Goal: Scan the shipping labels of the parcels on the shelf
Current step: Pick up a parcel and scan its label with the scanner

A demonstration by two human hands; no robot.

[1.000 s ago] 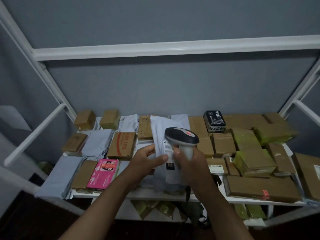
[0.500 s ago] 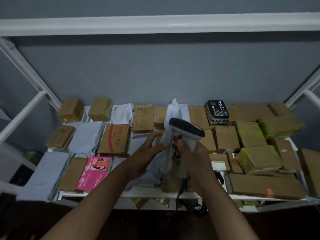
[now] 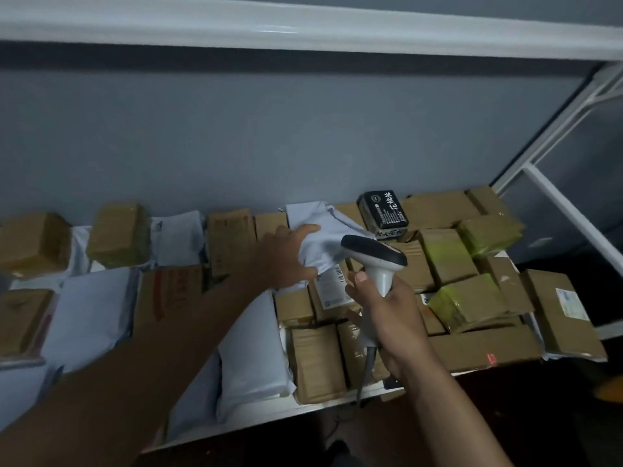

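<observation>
Parcels (image 3: 317, 358) crowding shelf (image 3: 256, 421); above, open.

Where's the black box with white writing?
In the head view, the black box sits at the shelf's back, right of centre, beside the grey mailer bag.

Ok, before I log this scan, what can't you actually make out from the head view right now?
- Label under the grey mailer: print too small and blurred; the left hand and mailer cover its top.
- Scanner window: faces away, so its aim is unclear.
- Right hand: trigger finger hidden behind the handle.
- Leftmost boxes: cut off by the frame edge.
</observation>
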